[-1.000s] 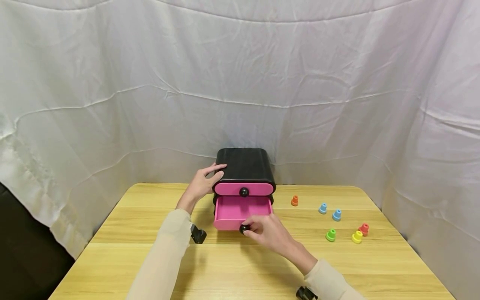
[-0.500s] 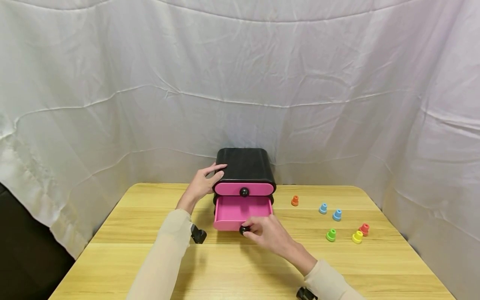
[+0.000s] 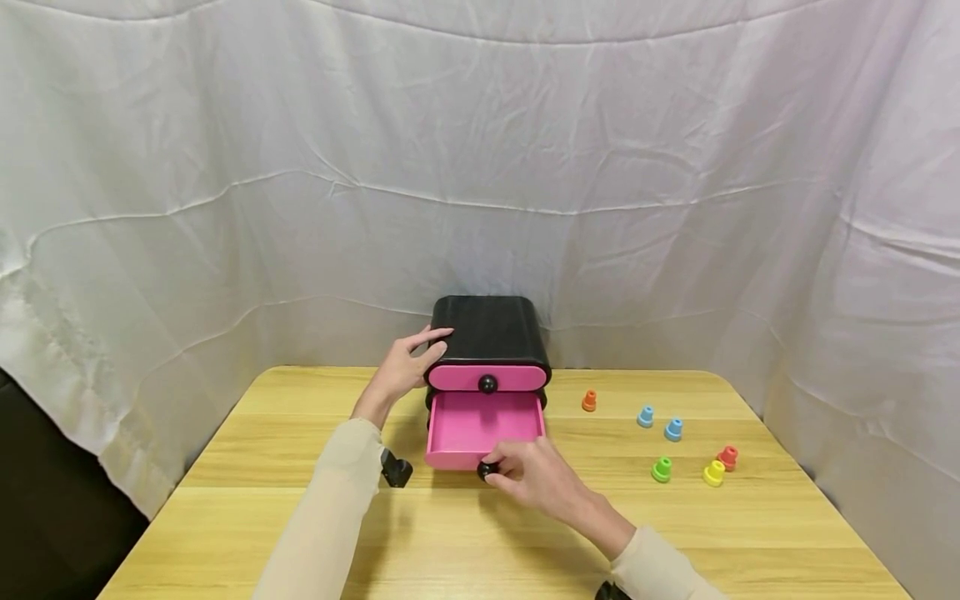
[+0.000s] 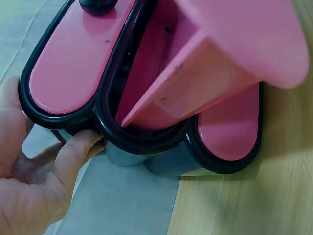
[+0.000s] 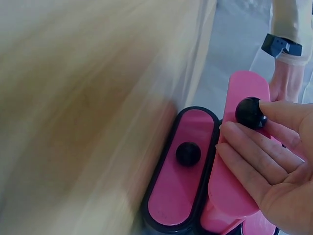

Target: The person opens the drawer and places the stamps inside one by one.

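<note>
Now my right hand (image 3: 536,479) pinches the black knob (image 3: 486,470) of the open pink drawer (image 3: 480,429). My left hand (image 3: 405,367) rests flat, fingers straight, against the side of the black box (image 3: 489,329).

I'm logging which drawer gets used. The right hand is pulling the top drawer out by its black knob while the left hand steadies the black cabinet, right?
Not quite. The top drawer is shut; the head view shows the right hand pinching the black knob of the open middle drawer. The left hand does rest on the black cabinet.
</note>
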